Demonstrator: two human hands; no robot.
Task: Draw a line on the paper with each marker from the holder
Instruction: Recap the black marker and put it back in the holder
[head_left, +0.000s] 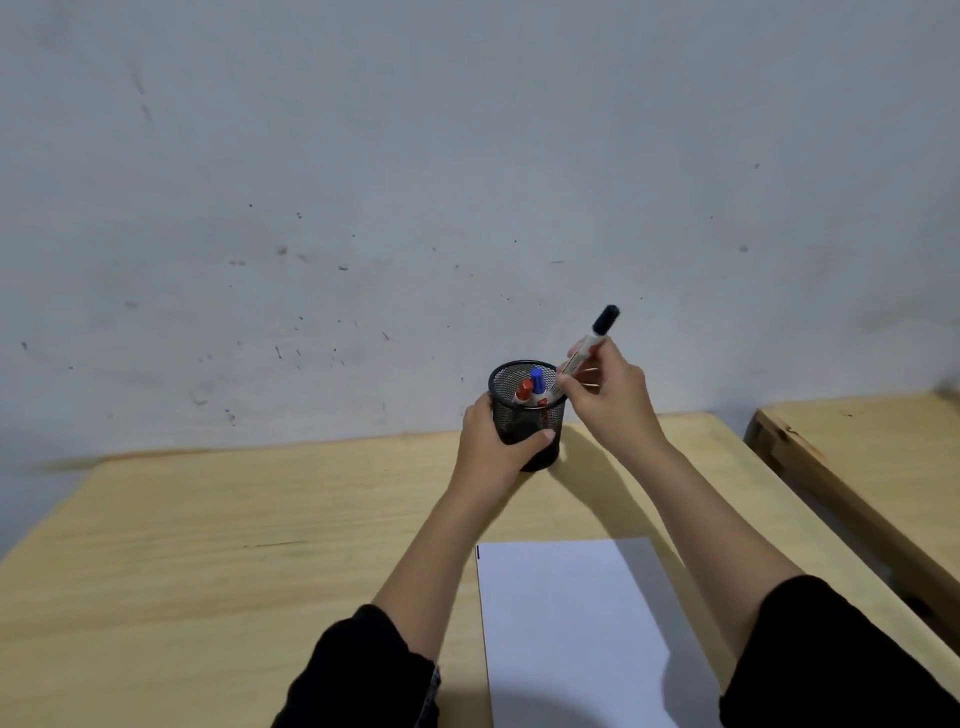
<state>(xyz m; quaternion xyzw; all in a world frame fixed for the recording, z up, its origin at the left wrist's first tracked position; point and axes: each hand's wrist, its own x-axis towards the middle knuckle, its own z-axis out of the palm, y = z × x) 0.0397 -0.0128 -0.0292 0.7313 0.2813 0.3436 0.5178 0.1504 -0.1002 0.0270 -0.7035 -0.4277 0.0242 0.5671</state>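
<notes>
A black mesh holder (511, 387) stands near the table's far edge, and my left hand (493, 439) wraps around its side. Inside it stand a red-capped marker (523, 391) and a blue-capped marker (538, 382). My right hand (608, 397) grips a black-capped marker (592, 340) just above the holder's right rim, tilted with the cap pointing up and right. A white sheet of paper (566, 623) lies on the table close to me, between my forearms. A thin dark line (478, 553) runs along its left edge.
The wooden table (234, 545) reaches back to a grey, marked wall (415, 208). A second wooden table (857, 447) stands to the right across a narrow gap.
</notes>
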